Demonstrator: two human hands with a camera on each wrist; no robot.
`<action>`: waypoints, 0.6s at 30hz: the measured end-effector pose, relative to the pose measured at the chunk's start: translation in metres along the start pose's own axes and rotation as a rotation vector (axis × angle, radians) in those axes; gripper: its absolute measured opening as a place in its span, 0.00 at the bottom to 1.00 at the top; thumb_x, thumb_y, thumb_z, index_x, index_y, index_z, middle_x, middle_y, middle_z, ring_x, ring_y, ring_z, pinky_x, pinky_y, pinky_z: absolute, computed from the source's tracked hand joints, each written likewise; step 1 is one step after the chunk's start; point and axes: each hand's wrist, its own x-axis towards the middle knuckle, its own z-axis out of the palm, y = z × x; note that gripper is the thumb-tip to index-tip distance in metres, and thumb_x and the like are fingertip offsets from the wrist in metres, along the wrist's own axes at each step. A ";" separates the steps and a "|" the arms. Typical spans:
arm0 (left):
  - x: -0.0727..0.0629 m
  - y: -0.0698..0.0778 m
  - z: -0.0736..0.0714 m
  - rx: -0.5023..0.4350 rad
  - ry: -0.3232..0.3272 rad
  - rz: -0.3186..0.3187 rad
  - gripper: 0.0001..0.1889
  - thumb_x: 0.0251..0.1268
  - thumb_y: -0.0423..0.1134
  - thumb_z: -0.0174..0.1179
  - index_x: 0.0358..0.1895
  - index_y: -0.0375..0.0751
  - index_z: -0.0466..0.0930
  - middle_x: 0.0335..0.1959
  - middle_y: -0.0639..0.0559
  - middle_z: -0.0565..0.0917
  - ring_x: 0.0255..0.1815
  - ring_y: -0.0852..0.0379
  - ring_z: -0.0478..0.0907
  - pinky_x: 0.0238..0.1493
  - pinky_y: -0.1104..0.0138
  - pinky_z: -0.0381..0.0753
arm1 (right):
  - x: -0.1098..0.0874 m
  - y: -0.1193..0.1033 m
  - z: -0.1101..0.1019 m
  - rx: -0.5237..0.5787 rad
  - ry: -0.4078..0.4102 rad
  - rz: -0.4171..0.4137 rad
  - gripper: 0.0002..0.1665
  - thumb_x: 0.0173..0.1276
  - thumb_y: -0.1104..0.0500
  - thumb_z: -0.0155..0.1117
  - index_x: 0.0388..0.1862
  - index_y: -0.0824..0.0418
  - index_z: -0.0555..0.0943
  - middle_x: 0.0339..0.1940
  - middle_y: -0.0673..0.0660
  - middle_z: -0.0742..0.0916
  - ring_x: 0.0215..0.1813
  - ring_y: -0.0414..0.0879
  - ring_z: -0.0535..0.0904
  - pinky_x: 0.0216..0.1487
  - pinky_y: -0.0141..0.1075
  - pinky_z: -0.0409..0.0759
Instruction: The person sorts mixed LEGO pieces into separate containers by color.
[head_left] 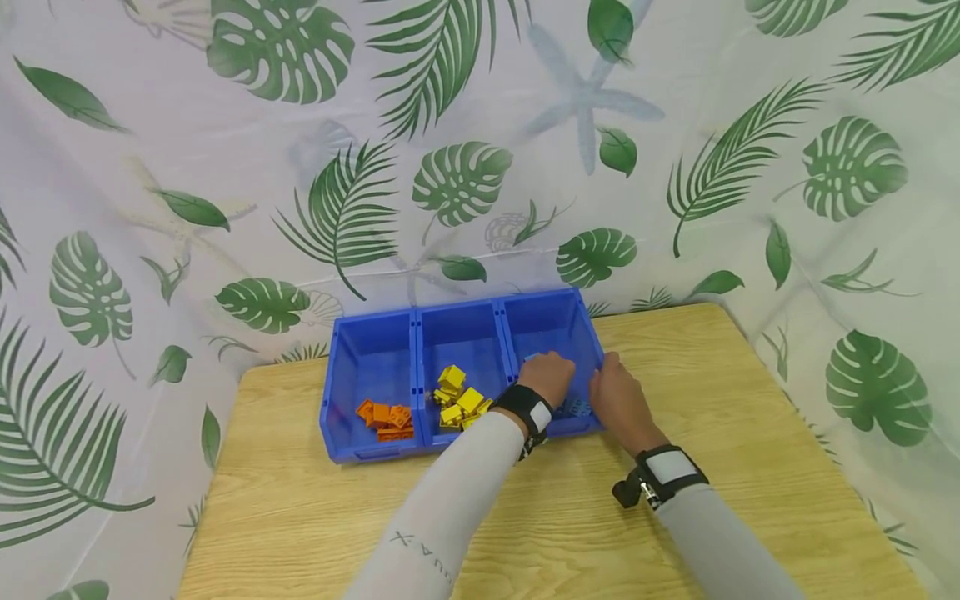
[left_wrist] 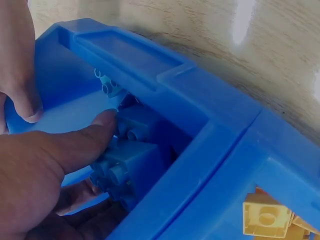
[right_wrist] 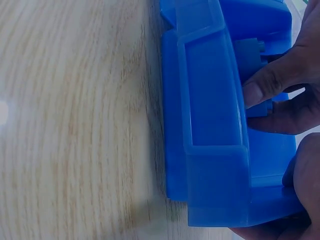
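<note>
A blue bin (head_left: 375, 329) with three compartments stands on the table. Inside its right compartment, my left hand (head_left: 549, 379) has thumb and fingers around a blue building brick (left_wrist: 135, 162); more blue bricks (head_left: 577, 407) lie beside it, and a lighter blue one (left_wrist: 112, 90) shows behind. My right hand (head_left: 624, 407) grips the bin's right side wall, thumb inside and fingers outside. In the right wrist view the left hand's thumb and finger (right_wrist: 285, 82) close about a blue brick (right_wrist: 247, 57), partly hidden by the bin's front lip.
Orange bricks (head_left: 386, 417) lie in the left compartment and yellow bricks (head_left: 461, 400) in the middle one. The wooden table (head_left: 675, 375) extends around the bin. Behind stands a leaf-patterned cloth (head_left: 465, 183), close to the bin's back.
</note>
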 end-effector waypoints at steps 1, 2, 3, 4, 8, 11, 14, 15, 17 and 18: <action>0.000 0.001 0.001 -0.001 -0.001 0.001 0.13 0.78 0.35 0.57 0.50 0.52 0.91 0.43 0.54 0.92 0.41 0.55 0.91 0.38 0.62 0.90 | 0.000 0.000 0.000 0.000 0.001 -0.003 0.14 0.80 0.60 0.46 0.48 0.73 0.68 0.35 0.74 0.84 0.36 0.71 0.87 0.32 0.57 0.82; -0.001 0.001 0.001 -0.002 -0.002 -0.002 0.13 0.78 0.35 0.57 0.50 0.52 0.91 0.43 0.54 0.92 0.41 0.55 0.90 0.39 0.62 0.89 | 0.000 -0.001 0.000 0.001 0.001 -0.005 0.14 0.80 0.60 0.47 0.48 0.73 0.68 0.35 0.74 0.84 0.36 0.70 0.87 0.31 0.57 0.81; -0.001 0.001 0.000 -0.002 -0.007 -0.002 0.13 0.78 0.35 0.56 0.50 0.52 0.91 0.44 0.54 0.92 0.42 0.55 0.90 0.39 0.62 0.89 | 0.000 0.000 0.000 0.001 0.001 -0.006 0.14 0.80 0.61 0.47 0.48 0.73 0.68 0.35 0.74 0.84 0.36 0.70 0.87 0.31 0.57 0.81; -0.002 0.001 0.000 -0.001 -0.011 -0.001 0.13 0.78 0.35 0.56 0.50 0.53 0.91 0.44 0.54 0.92 0.42 0.55 0.90 0.39 0.62 0.89 | 0.000 0.000 0.001 0.002 0.000 -0.007 0.14 0.80 0.61 0.47 0.48 0.74 0.68 0.34 0.73 0.84 0.36 0.70 0.87 0.31 0.57 0.81; -0.004 0.002 -0.005 -0.007 -0.032 0.009 0.13 0.79 0.35 0.55 0.50 0.52 0.90 0.45 0.53 0.92 0.42 0.54 0.91 0.38 0.62 0.90 | 0.001 0.002 0.001 0.011 -0.006 -0.004 0.13 0.80 0.60 0.47 0.48 0.73 0.68 0.33 0.72 0.84 0.34 0.68 0.87 0.28 0.54 0.81; -0.003 0.001 -0.010 -0.009 -0.032 0.014 0.12 0.77 0.37 0.58 0.51 0.53 0.90 0.48 0.52 0.90 0.45 0.52 0.90 0.40 0.59 0.90 | 0.002 0.004 0.002 0.019 -0.005 -0.015 0.13 0.81 0.60 0.46 0.48 0.73 0.68 0.32 0.71 0.83 0.33 0.67 0.87 0.26 0.53 0.80; -0.003 -0.002 -0.016 0.023 0.026 0.050 0.12 0.75 0.41 0.60 0.55 0.55 0.88 0.52 0.50 0.88 0.50 0.50 0.87 0.41 0.57 0.90 | 0.004 0.007 0.002 0.020 0.011 -0.032 0.12 0.80 0.61 0.47 0.48 0.72 0.68 0.32 0.72 0.83 0.32 0.68 0.86 0.27 0.54 0.80; -0.003 -0.004 -0.019 0.039 0.062 0.069 0.12 0.75 0.43 0.60 0.56 0.55 0.87 0.53 0.50 0.87 0.51 0.50 0.86 0.41 0.57 0.90 | 0.004 0.008 0.002 0.024 0.015 -0.037 0.12 0.79 0.61 0.47 0.48 0.73 0.68 0.32 0.72 0.83 0.32 0.68 0.86 0.27 0.55 0.80; -0.005 -0.009 -0.027 0.073 0.147 0.125 0.13 0.75 0.46 0.60 0.57 0.55 0.86 0.55 0.49 0.86 0.52 0.50 0.84 0.42 0.59 0.89 | 0.006 0.010 0.001 0.029 0.020 -0.043 0.12 0.79 0.62 0.47 0.48 0.73 0.68 0.31 0.72 0.83 0.32 0.68 0.86 0.27 0.56 0.79; -0.007 -0.011 -0.032 0.080 0.197 0.153 0.13 0.76 0.46 0.60 0.57 0.55 0.86 0.55 0.49 0.86 0.51 0.51 0.85 0.41 0.60 0.89 | 0.007 0.011 0.001 0.029 0.021 -0.046 0.12 0.79 0.62 0.47 0.48 0.73 0.68 0.31 0.71 0.83 0.31 0.68 0.85 0.27 0.55 0.79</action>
